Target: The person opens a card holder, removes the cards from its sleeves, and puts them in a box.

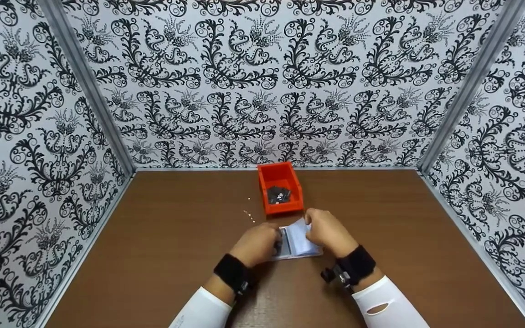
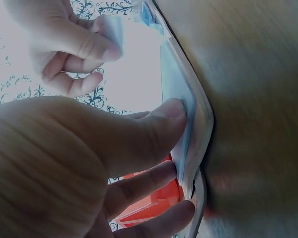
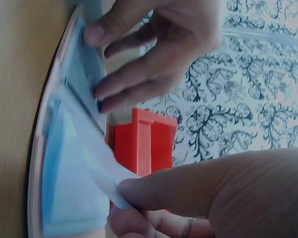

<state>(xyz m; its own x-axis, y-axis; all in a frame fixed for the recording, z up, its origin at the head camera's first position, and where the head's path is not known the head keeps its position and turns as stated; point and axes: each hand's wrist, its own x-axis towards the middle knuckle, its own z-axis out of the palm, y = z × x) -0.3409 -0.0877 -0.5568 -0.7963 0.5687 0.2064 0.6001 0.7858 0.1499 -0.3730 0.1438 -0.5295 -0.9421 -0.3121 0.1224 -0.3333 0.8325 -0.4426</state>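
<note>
A card holder booklet (image 1: 285, 245) lies spread on the table, with translucent plastic sleeve pages. My left hand (image 1: 259, 243) holds its left side; in the left wrist view the thumb (image 2: 170, 111) presses on the page and the fingers reach the edge. At the right side, my right hand (image 1: 329, 231) pinches a raised sleeve page (image 3: 107, 171) between thumb and fingers, lifting it off the pages below. Just beyond the booklet stands a red bin (image 1: 283, 209), in which several dark cards (image 1: 279, 195) lie, one with white lettering.
The brown table (image 1: 180, 228) carries a few small pale bits (image 1: 249, 215) left of the bin. Patterned wall panels (image 1: 262, 91) enclose the back and both sides. Wrist straps with cameras sit on both wrists.
</note>
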